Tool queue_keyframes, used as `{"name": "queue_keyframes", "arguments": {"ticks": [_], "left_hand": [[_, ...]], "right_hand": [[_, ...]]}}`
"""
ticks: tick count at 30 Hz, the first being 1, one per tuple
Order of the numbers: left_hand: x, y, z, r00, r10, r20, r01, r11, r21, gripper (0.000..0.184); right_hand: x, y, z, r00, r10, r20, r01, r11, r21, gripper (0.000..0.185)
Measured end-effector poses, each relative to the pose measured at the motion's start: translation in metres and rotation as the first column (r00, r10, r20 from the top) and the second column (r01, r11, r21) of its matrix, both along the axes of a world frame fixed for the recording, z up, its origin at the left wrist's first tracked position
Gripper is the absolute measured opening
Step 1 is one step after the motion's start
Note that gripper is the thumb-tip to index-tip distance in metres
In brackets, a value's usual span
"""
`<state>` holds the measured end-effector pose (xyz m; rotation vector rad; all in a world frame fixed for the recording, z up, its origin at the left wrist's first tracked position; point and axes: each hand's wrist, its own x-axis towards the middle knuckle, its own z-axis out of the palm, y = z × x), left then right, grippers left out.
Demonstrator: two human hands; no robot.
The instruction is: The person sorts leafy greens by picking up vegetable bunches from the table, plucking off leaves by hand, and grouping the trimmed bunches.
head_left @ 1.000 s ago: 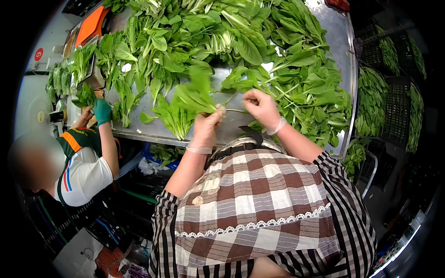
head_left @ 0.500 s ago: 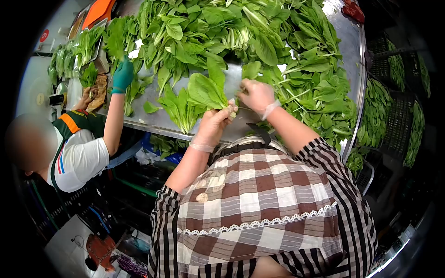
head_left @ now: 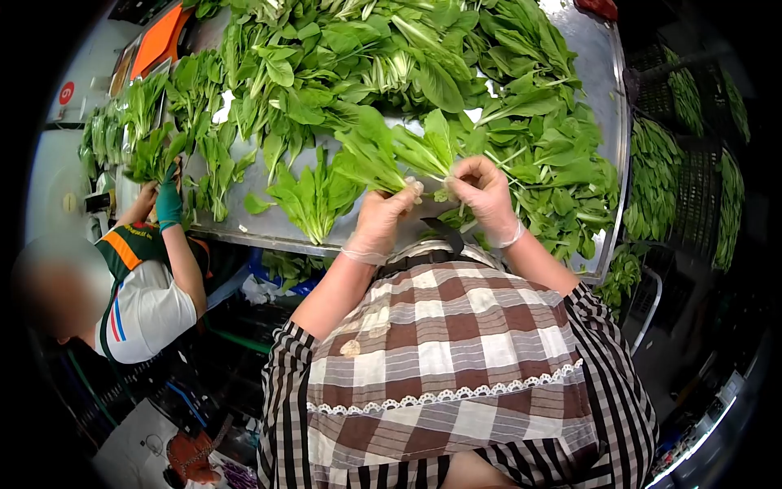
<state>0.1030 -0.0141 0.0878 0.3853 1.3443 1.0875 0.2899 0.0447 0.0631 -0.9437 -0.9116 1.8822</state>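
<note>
My left hand, in a clear thin glove, is closed around the stem end of a bunch of leafy greens. The leaves fan out up and to the left. Close on its right, my right hand, also gloved, pinches the base of a smaller leafy green plant whose leaves point away from me. Both hands are above the near edge of the metal table. Left of my left hand, a loose bunch of greens lies on the metal with its stems toward me.
A large heap of leafy greens spreads over the table. At left a co-worker's green-gloved hand handles greens near an orange board. Black crates with more greens stand to the right, beyond the table's raised metal rim.
My right hand has come to hold a small leafy plant beside the bunch in my left hand. The co-worker's gloved hand has moved down toward their other hand.
</note>
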Motion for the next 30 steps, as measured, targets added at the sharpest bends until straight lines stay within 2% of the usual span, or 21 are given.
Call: {"name": "queue_keyframes", "arguments": {"ticks": [4,8,11,14,18,20,23,26,29,30], "left_hand": [[0.006,0.000,0.003,0.971,0.221,0.095,-0.222,0.975,0.003,0.026],[0.004,-0.001,0.001,0.969,0.173,0.178,-0.179,0.984,0.015,0.026],[0.007,-0.003,-0.004,0.983,0.059,0.172,-0.054,0.998,-0.033,0.021],[0.007,0.000,-0.010,0.958,0.042,0.284,-0.020,0.996,-0.082,0.017],[0.010,0.002,-0.005,0.965,0.063,0.255,-0.052,0.997,-0.048,0.016],[0.011,0.004,-0.003,0.966,0.084,0.243,-0.072,0.996,-0.056,0.016],[0.014,0.006,0.001,0.973,0.073,0.219,-0.066,0.997,-0.040,0.016],[0.012,0.006,0.001,0.978,0.172,0.116,-0.150,0.973,-0.176,0.017],[0.006,0.006,-0.001,0.930,0.363,0.060,-0.358,0.930,-0.076,0.019],[0.008,0.007,0.001,0.935,0.350,0.053,-0.349,0.937,-0.029,0.019]], "right_hand": [[-0.005,-0.006,-0.002,0.995,-0.096,-0.041,0.095,0.995,-0.027,0.014],[-0.010,-0.009,-0.004,0.995,-0.092,0.033,0.091,0.995,0.044,0.014],[-0.016,-0.009,-0.001,0.962,-0.104,0.251,0.000,0.924,0.382,0.014],[-0.015,-0.009,0.004,0.945,-0.107,0.311,-0.068,0.862,0.502,0.014],[-0.016,-0.013,0.003,0.989,-0.055,0.135,0.026,0.978,0.205,0.015],[-0.017,-0.016,0.000,0.996,-0.089,0.016,0.088,0.996,0.029,0.016],[-0.016,-0.014,-0.004,0.991,-0.102,-0.086,0.092,0.989,-0.114,0.017],[-0.019,-0.010,-0.012,0.975,-0.193,-0.106,0.182,0.978,-0.104,0.017],[-0.018,0.001,-0.009,0.963,-0.267,-0.024,0.267,0.964,-0.009,0.017],[-0.018,0.002,-0.007,0.960,-0.279,-0.018,0.279,0.960,0.013,0.017]]}}
